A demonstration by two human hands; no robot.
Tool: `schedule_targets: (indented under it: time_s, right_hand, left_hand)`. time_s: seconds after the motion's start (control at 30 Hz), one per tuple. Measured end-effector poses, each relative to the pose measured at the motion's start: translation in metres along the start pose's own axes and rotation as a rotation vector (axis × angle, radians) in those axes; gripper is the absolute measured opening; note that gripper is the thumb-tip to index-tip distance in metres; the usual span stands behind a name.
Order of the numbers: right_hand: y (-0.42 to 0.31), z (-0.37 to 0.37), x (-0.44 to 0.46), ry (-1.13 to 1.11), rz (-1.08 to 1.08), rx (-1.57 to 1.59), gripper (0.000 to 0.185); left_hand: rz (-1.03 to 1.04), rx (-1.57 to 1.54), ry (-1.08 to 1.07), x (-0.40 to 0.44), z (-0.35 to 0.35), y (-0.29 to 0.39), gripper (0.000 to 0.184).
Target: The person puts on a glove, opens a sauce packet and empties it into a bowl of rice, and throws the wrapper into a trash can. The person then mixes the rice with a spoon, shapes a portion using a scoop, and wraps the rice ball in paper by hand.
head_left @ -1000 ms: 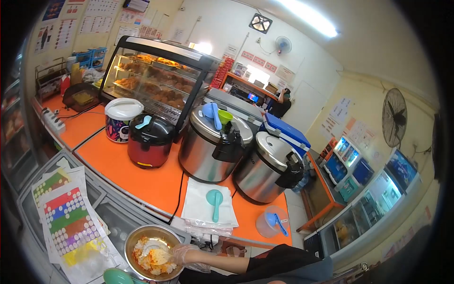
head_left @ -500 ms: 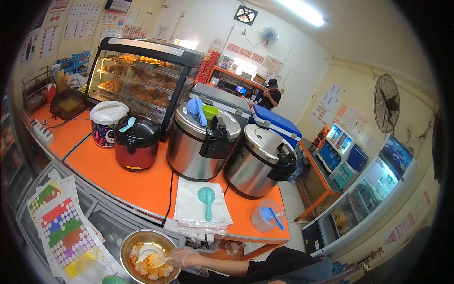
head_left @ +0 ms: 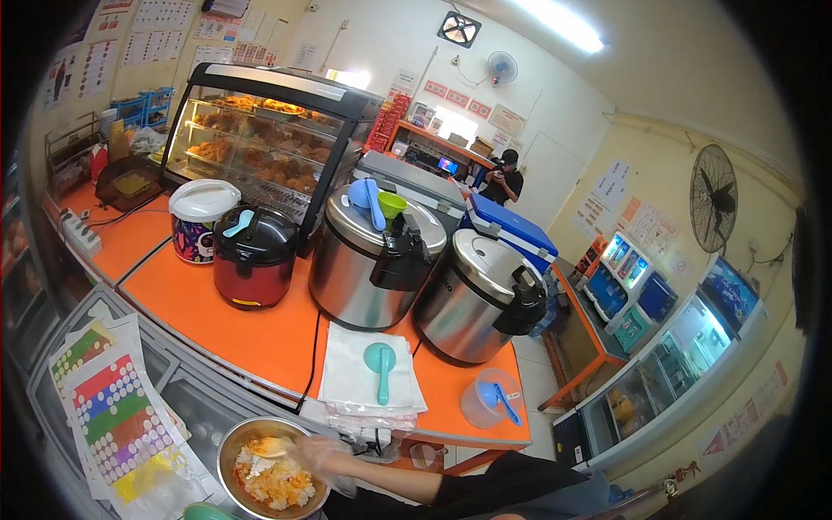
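My right hand point(head_left: 321, 457), in a clear plastic glove, reaches in from the right over a metal bowl point(head_left: 227, 451) at the bottom. Its fingers are closed on a pale paddle point(head_left: 270, 446), whose blade is near the bowl's upper side. Inside the bowl lies white rice point(head_left: 282, 485) stained orange in places. The fingers are partly blurred. My left hand is out of view. A green rounded object point(head_left: 208, 512) is cut off by the bottom edge, left of the bowl.
Colored sheets point(head_left: 126, 416) lie left of the bowl. Large steel cookers point(head_left: 355, 273), a red cooker point(head_left: 251, 276), a turquoise scoop point(head_left: 382, 373) on white bags and a plastic cup point(head_left: 479, 406) stand or lie on the orange counter point(head_left: 199, 321). Behind are a food display point(head_left: 260, 147) and a person point(head_left: 503, 178).
My right hand and the paddle have moved up toward the bowl's far side, and the rice is heaped differently. The camera view has shifted slightly.
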State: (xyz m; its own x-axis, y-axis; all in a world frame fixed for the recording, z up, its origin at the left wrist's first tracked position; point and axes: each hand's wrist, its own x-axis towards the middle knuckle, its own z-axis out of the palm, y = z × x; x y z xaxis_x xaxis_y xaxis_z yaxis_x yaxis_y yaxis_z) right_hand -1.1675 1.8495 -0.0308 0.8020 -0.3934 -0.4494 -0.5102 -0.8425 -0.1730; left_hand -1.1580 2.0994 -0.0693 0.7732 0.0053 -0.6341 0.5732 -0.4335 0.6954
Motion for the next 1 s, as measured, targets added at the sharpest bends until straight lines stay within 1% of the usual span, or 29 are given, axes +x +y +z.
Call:
schedule_targets:
  time_s: [0.03,0.07,0.1,0.13,0.17,0.23,0.27,0.3,0.33,0.37,0.43,0.47,0.5,0.53,0.57,0.63,0.67,0.73,0.77,0.8,0.87,0.9,0.97,1.0]
  right_hand:
    - [-0.004,0.002,0.003,0.085,-0.041,-0.115,0.045]
    - [-0.009,0.003,0.006,0.176,-0.073,-0.233,0.044]
    - [-0.048,-0.044,-0.019,0.02,-0.023,-0.046,0.04]
    - [-0.072,-0.07,-0.036,-0.144,0.02,0.138,0.036]
    - [-0.078,-0.056,-0.042,-0.091,-0.05,0.086,0.029]
    - [-0.024,-0.014,-0.024,0.102,-0.676,-0.058,0.024]
    - [-0.043,-0.07,-0.046,0.076,-0.451,-0.178,0.019]
    - [-0.036,-0.103,-0.045,0.175,-0.606,-0.3,0.017]
    - [-0.046,-0.125,-0.033,0.116,-0.497,-0.684,0.015]
    - [-0.034,-0.144,-0.021,0.321,-0.572,-0.628,0.015]
    - [-0.001,-0.131,0.016,0.241,-0.536,-0.528,0.034]
    - [0.016,-0.126,0.035,0.204,-0.515,-0.478,0.043]
    - [0.036,-0.108,0.035,0.116,-0.482,-0.404,0.046]
    - [0.052,-0.085,0.022,0.092,-0.513,-0.18,0.046]
    - [0.063,-0.062,0.001,0.054,-0.523,0.033,0.047]
    - [0.055,-0.018,-0.038,0.031,-0.314,0.364,0.048]
    - [0.039,-0.021,-0.042,0.018,-0.316,0.351,0.048]
    - [0.015,-0.034,-0.054,-0.155,0.053,0.478,0.043]
    - [0.018,-0.033,-0.049,-0.125,-0.002,0.623,0.047]
    - [0.011,-0.044,-0.048,-0.121,-0.008,0.625,0.047]
    - [-0.008,-0.071,-0.05,-0.002,-0.05,0.321,0.047]
    - [-0.02,-0.061,-0.042,0.001,-0.041,0.33,0.047]
    - [-0.051,-0.03,-0.024,0.314,-0.124,0.104,0.046]
    - [-0.057,-0.027,-0.029,0.314,-0.121,0.104,0.046]
  left_hand:
    - [-0.014,-0.061,-0.137,-0.009,-0.005,0.014,0.076]
    - [-0.012,-0.058,-0.141,-0.01,-0.003,0.014,0.076]
    - [-0.01,-0.068,-0.091,-0.01,-0.001,0.013,0.072]
    - [-0.014,-0.078,-0.033,-0.011,0.0,0.011,0.068]
    - [-0.027,-0.077,-0.01,-0.013,0.004,0.011,0.068]
    - [0.071,-0.373,-0.018,-0.019,0.018,0.021,0.057]
    - [0.111,-0.514,0.023,-0.023,0.021,0.024,0.053]
    - [0.154,-0.643,0.082,-0.027,0.019,0.025,0.051]
    - [0.258,-0.641,0.056,-0.034,0.017,0.034,0.041]
    - [0.396,-0.579,0.084,-0.024,0.022,0.021,0.016]
    - [0.42,-0.373,0.045,-0.03,0.02,0.015,0.02]
    - [0.545,-0.477,0.093,-0.038,0.023,0.031,0.019]
    - [0.59,-0.436,0.161,-0.045,0.024,0.037,0.019]
    - [0.634,-0.409,0.22,-0.049,0.027,0.047,0.019]
    - [0.613,-0.421,0.268,-0.057,0.025,0.056,0.019]
    - [0.597,-0.409,0.192,-0.068,0.027,0.069,0.017]
    - [0.582,-0.418,0.197,-0.066,0.029,0.071,0.017]
    - [0.557,-0.324,0.146,-0.064,0.033,0.07,0.019]
    - [0.557,-0.342,0.158,-0.06,0.034,0.065,0.018]
    - [0.563,-0.342,0.162,-0.053,0.033,0.059,0.018]
    - [0.578,-0.38,0.246,-0.045,0.032,0.038,0.017]
    - [0.498,-0.433,0.197,-0.042,0.032,0.027,0.017]
    - [0.468,-0.431,0.177,-0.038,0.039,0.011,0.017]
    - [0.436,-0.433,0.166,-0.039,0.038,0.011,0.017]
